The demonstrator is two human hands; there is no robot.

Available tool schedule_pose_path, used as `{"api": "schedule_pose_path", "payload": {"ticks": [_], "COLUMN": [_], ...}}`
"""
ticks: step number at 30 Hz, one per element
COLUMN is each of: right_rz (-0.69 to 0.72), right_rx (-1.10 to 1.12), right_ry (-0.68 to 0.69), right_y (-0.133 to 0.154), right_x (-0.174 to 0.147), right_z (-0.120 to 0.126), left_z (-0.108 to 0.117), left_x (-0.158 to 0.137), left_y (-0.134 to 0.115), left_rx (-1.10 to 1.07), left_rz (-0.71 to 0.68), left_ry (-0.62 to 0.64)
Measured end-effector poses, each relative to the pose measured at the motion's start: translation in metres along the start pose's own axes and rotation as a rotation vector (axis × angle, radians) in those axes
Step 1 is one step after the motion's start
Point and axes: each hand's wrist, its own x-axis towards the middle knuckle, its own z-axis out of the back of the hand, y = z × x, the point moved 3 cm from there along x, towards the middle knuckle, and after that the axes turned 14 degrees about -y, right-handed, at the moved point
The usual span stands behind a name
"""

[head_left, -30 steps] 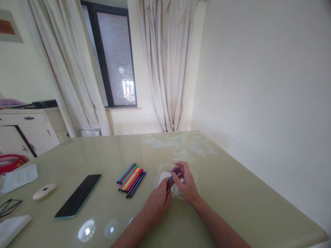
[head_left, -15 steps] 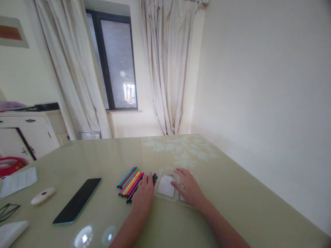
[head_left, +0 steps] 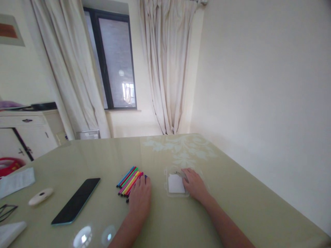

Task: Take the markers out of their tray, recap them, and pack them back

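A row of coloured felt-tip pens (head_left: 129, 182) lies slanted on the table, side by side. My left hand (head_left: 141, 194) rests palm down over the right end of the row, fingers stretched out and covering some pens. To the right sits an opened clear plastic case (head_left: 170, 195) with a white card (head_left: 176, 183) in it. My right hand (head_left: 195, 184) has its thumb and fingers closed on the case's middle, hiding most of its right half.
A black smartphone (head_left: 76, 201) lies left of the pens on the glossy green table (head_left: 165, 227). Farther left are an oval cream-coloured object (head_left: 40, 197), glasses (head_left: 7, 212), a white object (head_left: 11, 231) and a pale sheet (head_left: 18, 181). A wall borders the table's right side.
My right hand has shifted the clear case to the right, away from the pens. My left hand has moved slightly left over the pens, opening a gap between the hands.
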Motion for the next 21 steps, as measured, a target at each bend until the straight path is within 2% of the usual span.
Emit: {"api": "schedule_pose_path", "payload": {"ticks": [6,12,15,18,21], "right_rz": [0.022,-0.032,-0.066,-0.099,-0.131], "right_rx": [-0.044,-0.234,-0.241,-0.160,-0.081], "right_ry": [-0.039,-0.022,-0.045,-0.065,-0.078], "right_y": [0.008,0.044,0.059,0.057,0.040], "right_x": [0.005,0.016,0.015,0.011,0.009], "right_z": [-0.005,-0.007,-0.008,-0.007,-0.002], "left_z": [-0.008,-0.013,-0.012,-0.013,-0.011], "left_x": [0.016,0.019,0.014,0.013,0.017], "left_y": [0.019,0.031,0.033,0.033,0.031], "left_rx": [-0.085,-0.130,-0.143,-0.156,-0.264], "left_rz": [-0.048,-0.064,-0.069,-0.059,-0.006], "left_ry": [0.023,-0.004,-0.049,-0.073,-0.060]}}
